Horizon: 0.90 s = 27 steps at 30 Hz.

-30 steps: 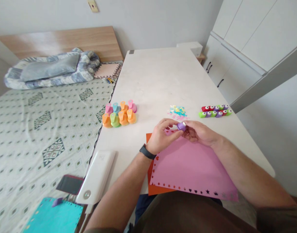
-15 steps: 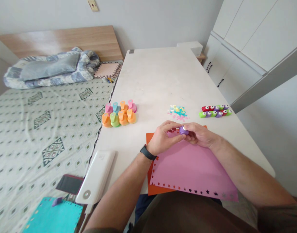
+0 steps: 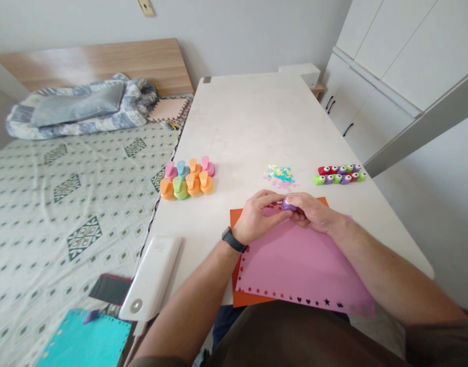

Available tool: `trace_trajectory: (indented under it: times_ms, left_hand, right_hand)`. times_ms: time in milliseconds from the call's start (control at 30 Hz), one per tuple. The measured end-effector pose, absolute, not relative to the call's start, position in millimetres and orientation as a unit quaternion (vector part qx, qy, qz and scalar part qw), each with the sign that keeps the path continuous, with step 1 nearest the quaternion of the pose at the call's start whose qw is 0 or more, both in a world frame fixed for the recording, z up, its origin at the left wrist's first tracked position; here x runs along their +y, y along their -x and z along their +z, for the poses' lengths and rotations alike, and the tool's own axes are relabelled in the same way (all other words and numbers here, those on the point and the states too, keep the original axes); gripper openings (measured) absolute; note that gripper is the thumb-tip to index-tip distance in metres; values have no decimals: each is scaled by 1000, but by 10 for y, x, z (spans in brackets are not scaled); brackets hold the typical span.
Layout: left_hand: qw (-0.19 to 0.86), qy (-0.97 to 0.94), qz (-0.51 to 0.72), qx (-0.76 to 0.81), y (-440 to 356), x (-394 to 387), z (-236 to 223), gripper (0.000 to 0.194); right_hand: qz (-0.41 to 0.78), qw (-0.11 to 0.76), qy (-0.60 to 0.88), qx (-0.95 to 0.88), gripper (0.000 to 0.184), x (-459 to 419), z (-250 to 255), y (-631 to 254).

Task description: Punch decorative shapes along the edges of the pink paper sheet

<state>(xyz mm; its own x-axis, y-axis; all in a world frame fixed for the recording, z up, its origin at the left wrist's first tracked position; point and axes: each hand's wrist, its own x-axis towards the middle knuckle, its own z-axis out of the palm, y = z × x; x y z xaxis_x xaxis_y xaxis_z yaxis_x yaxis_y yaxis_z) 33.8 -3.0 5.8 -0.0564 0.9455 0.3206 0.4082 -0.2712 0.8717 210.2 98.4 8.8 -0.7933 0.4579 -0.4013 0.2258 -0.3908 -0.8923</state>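
A small purple craft punch [image 3: 288,205] with a white button sits at the top edge of a pink sheet of paper [image 3: 302,265]. My right hand [image 3: 313,211] grips it, thumb on the button and fingers curled below. From the other side, my left hand [image 3: 258,216] closes its thumb and index finger against the punch, with the sheet's punched edge showing between them. Small shapes such as hearts and stars are cut along the left and bottom edges of the sheet. Beneath it lies an orange sheet [image 3: 236,219]. The undersides of both hands are hidden.
Large lever punches [image 3: 193,184] stand in two rows at left, small punches [image 3: 336,178] in two rows at right. Between them lies paper confetti [image 3: 281,176]. A white power bank [image 3: 153,275] rests at the table's left edge, near a phone [image 3: 110,289] and turquoise sheet [image 3: 84,344].
My right thumb has moved further over the punch's white button, and the punch has shifted slightly to the left. My left hand has barely moved.
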Motion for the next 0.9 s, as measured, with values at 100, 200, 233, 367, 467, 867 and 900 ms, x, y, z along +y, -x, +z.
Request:
trace_trajectory:
  times_ms: [100, 200, 233, 367, 467, 867, 900]
  left_hand:
    - [276, -631, 490, 535, -337, -30, 66, 30]
    - [273, -633, 488, 535, -332, -30, 69, 29]
    - [272, -633, 488, 536, -330, -30, 69, 29]
    - [272, -638, 482, 536, -329, -34, 79, 29]
    - [270, -642, 472, 540, -335, -40, 94, 28]
    - [245, -627, 487, 556, -325, -29, 89, 27]
    - [246, -625, 489, 557, -330, -26, 97, 27]
  right_hand:
    - [778, 72, 316, -538, 39, 970, 98, -2095]
    - [784, 57, 316, -531, 42, 966, 104, -2093]
    - [785, 53, 316, -530, 43, 965, 105, -2093]
    - [780, 46, 316, -539, 42, 954, 102, -2087]
    - [775, 49, 308, -550, 39, 950, 87, -2079]
    - [755, 76, 324, -565, 37, 939, 109, -2048]
    - [758, 80, 323, -560, 39, 941, 112, -2048]
